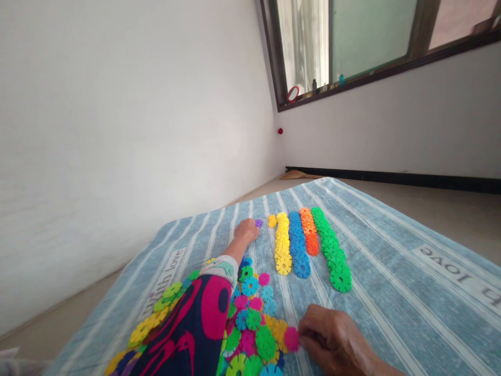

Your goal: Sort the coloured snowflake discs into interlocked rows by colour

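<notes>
My left hand [246, 231] reaches to the far side of the cloth, its fingers closed on a purple disc [258, 223] at the cloth's surface. Near the front, my right hand [332, 337] pinches the edge of a pink disc [291, 339] beside the mixed pile of notched discs [266, 342]. Overlapping rows lie beyond it: yellow [283, 245], blue [299, 245], orange [309, 232] and green [332, 253]. A small golden-yellow stack [272, 221] sits between the purple disc and the yellow row. My left sleeve hides part of the pile.
A blue striped cloth [376, 261] covers the table. Beyond it are a white wall [136, 104], a window with small items on its sill, a round red-framed mirror [293, 94] and a broom head [299, 175] on the floor.
</notes>
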Tool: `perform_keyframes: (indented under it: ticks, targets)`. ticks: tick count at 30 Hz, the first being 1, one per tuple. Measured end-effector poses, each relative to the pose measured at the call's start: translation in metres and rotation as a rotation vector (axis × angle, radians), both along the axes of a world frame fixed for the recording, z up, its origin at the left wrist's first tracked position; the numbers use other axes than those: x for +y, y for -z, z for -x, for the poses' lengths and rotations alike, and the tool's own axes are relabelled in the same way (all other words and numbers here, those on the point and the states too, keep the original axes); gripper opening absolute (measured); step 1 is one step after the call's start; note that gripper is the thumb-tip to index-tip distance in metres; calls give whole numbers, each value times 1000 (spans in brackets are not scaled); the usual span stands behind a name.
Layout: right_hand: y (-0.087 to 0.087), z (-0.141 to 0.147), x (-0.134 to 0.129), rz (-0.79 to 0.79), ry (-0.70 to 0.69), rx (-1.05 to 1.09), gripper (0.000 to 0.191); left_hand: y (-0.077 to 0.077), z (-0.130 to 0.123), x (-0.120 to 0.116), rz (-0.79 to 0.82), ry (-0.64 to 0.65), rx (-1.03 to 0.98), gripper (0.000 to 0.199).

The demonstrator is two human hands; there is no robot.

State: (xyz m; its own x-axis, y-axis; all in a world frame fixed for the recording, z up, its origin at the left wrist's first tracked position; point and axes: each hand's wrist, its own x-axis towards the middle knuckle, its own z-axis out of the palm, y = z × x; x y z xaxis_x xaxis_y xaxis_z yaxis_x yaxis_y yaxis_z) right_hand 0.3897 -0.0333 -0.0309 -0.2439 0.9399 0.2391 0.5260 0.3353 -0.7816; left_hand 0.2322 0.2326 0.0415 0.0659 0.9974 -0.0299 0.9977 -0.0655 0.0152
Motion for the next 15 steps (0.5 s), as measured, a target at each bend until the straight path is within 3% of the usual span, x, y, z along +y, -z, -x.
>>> perform_keyframes:
  ticks: [15]
  targets:
    - [2,0,-1,-26,-9,9,18,13,-8,-4,-67,4,-6,33]
